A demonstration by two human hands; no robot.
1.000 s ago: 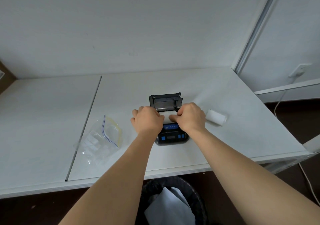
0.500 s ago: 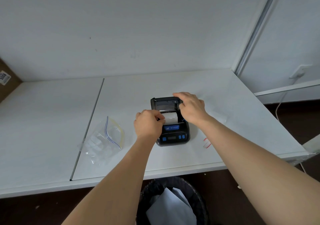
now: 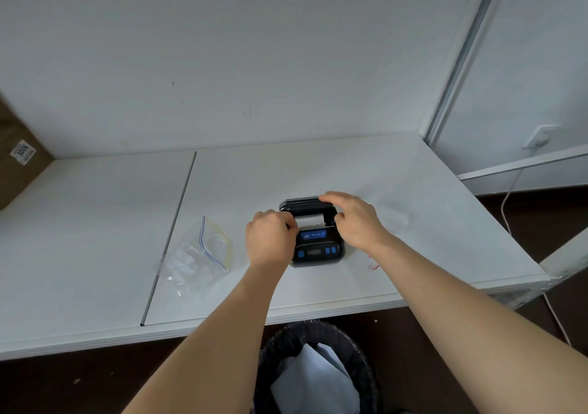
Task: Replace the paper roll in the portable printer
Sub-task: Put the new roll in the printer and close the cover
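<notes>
- The white table (image 3: 318, 165) ran along a pale wall, its two tops meeting at a dark seam, and it bore everything the job needed.
- A black waste bin (image 3: 318, 366) stood on the floor under the near edge, with crumpled white paper inside.
- A brown cardboard box (image 3: 19, 159) with a small label sat at the far left edge of the view.
- A clear zip bag (image 3: 197, 254) with a blue and yellow seal lay flat on the table, left of the printer and apart from it.
- The portable printer (image 3: 316, 248), black with blue buttons, rested near the table's front edge, between the two hands.
- The left hand (image 3: 270, 238) was curled against the printer's left side, fingertips at the roll bay; whether it pinched the paper itself could not be told.
- The right hand (image 3: 353, 219) arched over the far right corner, fingers curved over the top of the lid (image 3: 302, 202) and the thumb at the side.
- The paper roll (image 3: 308, 221) sat in the open bay, a white band showing under the half-lowered lid.
- The printer looked a light, rigid plastic case, likely to slide on the smooth top unless steadied at its sides.
- The roll looked light and easily creased, so it seemed best handled by its ends, with the loose edge fed out over the front lip before the lid was pressed at both corners.
</notes>
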